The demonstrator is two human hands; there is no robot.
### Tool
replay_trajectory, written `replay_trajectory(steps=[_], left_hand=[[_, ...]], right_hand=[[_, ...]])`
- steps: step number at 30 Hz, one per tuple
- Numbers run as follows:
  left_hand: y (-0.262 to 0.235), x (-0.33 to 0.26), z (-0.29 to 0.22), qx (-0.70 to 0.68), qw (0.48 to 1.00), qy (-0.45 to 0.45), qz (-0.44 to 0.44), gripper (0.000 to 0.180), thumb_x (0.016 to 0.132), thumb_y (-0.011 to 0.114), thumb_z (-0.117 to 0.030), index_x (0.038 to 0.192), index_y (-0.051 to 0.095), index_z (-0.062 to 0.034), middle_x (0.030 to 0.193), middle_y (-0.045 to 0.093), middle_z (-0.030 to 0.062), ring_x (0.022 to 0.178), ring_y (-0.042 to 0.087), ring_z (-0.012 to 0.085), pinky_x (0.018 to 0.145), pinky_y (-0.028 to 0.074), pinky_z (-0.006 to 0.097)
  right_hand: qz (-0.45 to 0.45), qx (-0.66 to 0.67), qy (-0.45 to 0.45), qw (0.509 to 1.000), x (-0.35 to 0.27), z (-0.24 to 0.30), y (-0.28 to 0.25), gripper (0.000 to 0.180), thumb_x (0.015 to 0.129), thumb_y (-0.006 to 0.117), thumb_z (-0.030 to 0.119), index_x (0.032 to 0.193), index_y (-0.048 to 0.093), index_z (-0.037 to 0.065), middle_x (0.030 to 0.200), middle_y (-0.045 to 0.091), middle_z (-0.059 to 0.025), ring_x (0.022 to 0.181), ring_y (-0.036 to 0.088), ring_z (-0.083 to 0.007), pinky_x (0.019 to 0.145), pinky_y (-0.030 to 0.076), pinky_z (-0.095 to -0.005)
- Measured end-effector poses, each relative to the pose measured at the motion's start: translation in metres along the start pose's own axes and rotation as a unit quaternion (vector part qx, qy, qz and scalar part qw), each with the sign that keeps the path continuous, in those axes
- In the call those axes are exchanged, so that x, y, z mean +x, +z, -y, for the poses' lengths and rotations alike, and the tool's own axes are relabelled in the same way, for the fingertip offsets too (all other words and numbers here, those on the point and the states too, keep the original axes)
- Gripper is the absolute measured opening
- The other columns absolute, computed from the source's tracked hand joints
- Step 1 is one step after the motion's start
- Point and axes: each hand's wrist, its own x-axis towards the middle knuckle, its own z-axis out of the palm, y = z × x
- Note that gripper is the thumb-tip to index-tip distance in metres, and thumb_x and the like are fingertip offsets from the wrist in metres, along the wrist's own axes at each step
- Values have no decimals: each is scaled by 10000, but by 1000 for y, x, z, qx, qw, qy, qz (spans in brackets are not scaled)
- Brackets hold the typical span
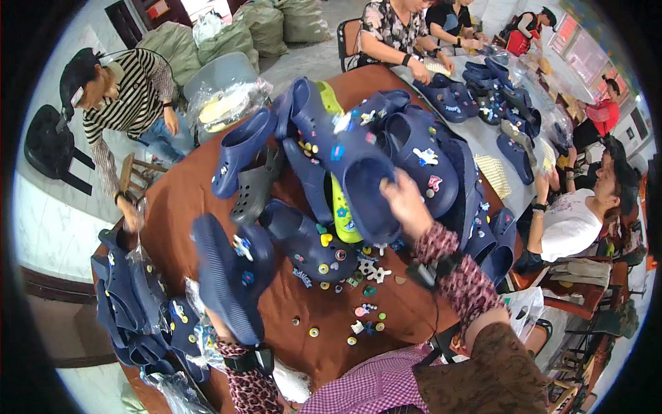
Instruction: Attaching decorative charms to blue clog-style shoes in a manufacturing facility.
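Note:
My left hand (219,327) is mostly hidden behind a navy clog (231,276), which it holds tilted on end with the ridged sole showing. Colourful charms sit on the upper of that shoe. Over the pile, my right hand (408,207) grips the heel rim of another navy clog (372,196), its fingers bent over the edge. Beneath and around it lie more decorated navy clogs (422,162), a lime green clog (345,210) and a dark grey clog (255,186). Loose charms (372,270) are scattered on the brown cloth just in front of the pile.
A brown cloth (296,366) covers the table. Bagged navy clogs (131,297) line its left edge, beside a person in stripes (134,96). Other people work along a grey table (496,138) with more clogs. Large sacks (172,52) and a grey tub (221,76) stand behind.

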Motion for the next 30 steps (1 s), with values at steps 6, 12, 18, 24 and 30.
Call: replay_trajectory(steps=[6,12,18,24,30], left_hand=[[0,38,59,-696,693,-188,-17,414,897,494,-122,1291,408,-29,1140,562,156,963,598,259,806,523,346],[96,138,-14,-589,800,-111,42,403,844,465,11,1245,425,23,1060,575,121,916,579,196,799,473,295],[160,139,-22,-340,924,-84,156,507,867,551,-112,1315,355,21,954,532,68,815,500,140,727,431,266],[152,82,43,27,999,31,26,499,798,669,-226,1176,494,49,1138,552,246,1018,549,388,885,425,433],[149,35,108,78,980,-25,182,369,766,683,-300,873,614,46,842,633,168,778,596,294,737,464,362]], right_hand=[[-6,-187,-48,981,66,-4,0,529,863,537,206,1290,383,-65,1185,519,-292,1133,499,-384,951,395,-368],[-58,-196,-146,968,23,-20,0,398,862,534,110,1219,451,-48,1145,548,-212,1064,552,-286,902,428,-329],[-75,-90,-87,989,-49,-20,-15,284,843,530,11,1124,507,-25,1060,571,-161,943,589,-236,786,471,-313],[20,-204,-60,977,-106,-82,-12,298,800,515,-26,1098,510,-23,1167,510,-225,1082,499,-377,913,418,-395],[44,-315,-35,947,-84,-107,38,502,829,520,38,1285,333,-56,1309,365,-290,1189,389,-435,997,343,-445]])
